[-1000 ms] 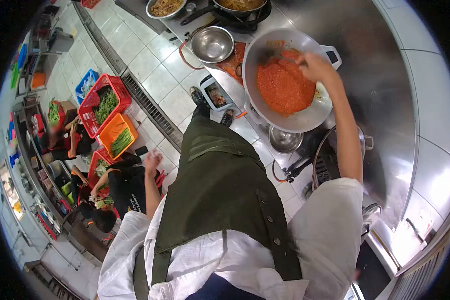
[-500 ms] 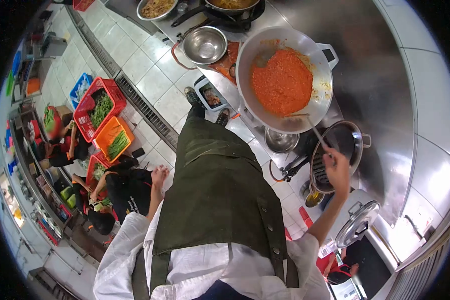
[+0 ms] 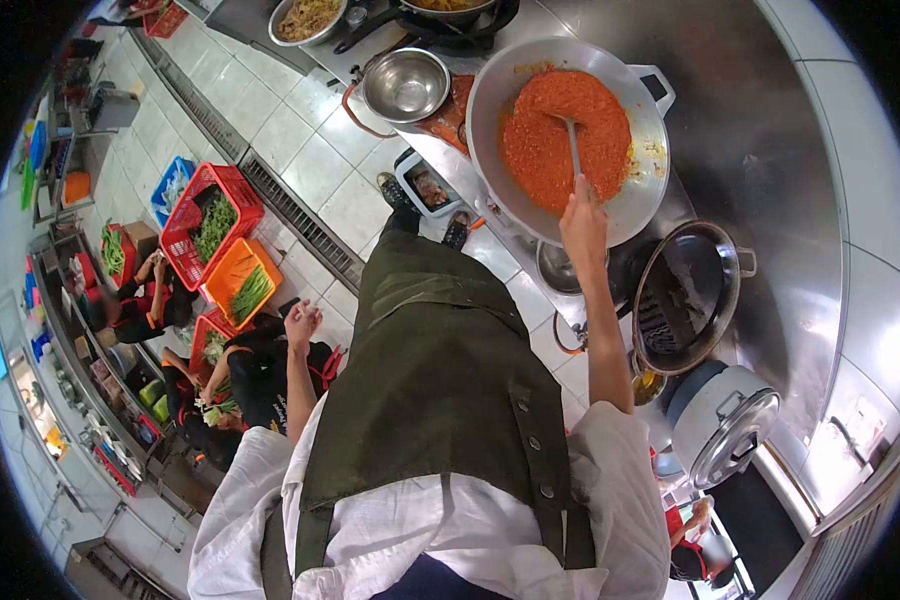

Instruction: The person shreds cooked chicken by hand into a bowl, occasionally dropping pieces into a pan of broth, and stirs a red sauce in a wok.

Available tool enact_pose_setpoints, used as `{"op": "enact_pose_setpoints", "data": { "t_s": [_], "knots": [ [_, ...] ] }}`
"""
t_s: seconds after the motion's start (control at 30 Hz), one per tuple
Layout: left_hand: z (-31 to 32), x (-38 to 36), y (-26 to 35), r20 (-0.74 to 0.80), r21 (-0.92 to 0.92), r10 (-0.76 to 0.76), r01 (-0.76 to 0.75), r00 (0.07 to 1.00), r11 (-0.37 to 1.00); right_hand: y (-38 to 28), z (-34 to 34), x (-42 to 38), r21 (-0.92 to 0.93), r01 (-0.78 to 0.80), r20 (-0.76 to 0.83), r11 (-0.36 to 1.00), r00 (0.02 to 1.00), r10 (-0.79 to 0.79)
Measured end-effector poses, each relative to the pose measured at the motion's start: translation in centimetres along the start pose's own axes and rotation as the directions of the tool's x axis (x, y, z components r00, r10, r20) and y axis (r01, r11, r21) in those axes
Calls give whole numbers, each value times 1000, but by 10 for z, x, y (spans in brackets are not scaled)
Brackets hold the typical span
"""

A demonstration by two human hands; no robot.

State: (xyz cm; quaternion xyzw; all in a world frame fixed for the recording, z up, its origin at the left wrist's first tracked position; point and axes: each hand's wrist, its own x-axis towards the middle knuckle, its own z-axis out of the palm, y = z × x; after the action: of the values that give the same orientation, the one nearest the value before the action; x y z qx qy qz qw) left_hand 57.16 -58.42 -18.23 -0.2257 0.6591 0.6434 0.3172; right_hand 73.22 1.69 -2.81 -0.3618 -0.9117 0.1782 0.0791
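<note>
The red paste [image 3: 560, 135] fills the big wok [image 3: 650, 170] on the stove at the far right, and our right hand [image 3: 582, 222] grips the ladle [image 3: 571, 140], its bowl sunk in the paste. To stir well, we judge, we should scrape along the bottom — slowly, so nothing spills. Our left hand [image 3: 301, 322] hangs open and empty. Half a second ago the right hand was over the dark pot [image 3: 695, 290] — now it is back at the wok.
</note>
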Motion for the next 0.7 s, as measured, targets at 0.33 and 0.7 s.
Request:
{"op": "enact_pose_setpoints", "data": {
  "t_s": [0.33, 0.7],
  "knots": [
    [10, -10, -29, -18, 81, -87, 89, 996, 993, 5, -107, -22, -418, -164, 249, 894, 926, 286],
    [4, -30, -64, 89, 40, -113, 110, 990, 993, 37, -51, -2, -101, 30, 232, 994, 973, -6]
  ]
}}
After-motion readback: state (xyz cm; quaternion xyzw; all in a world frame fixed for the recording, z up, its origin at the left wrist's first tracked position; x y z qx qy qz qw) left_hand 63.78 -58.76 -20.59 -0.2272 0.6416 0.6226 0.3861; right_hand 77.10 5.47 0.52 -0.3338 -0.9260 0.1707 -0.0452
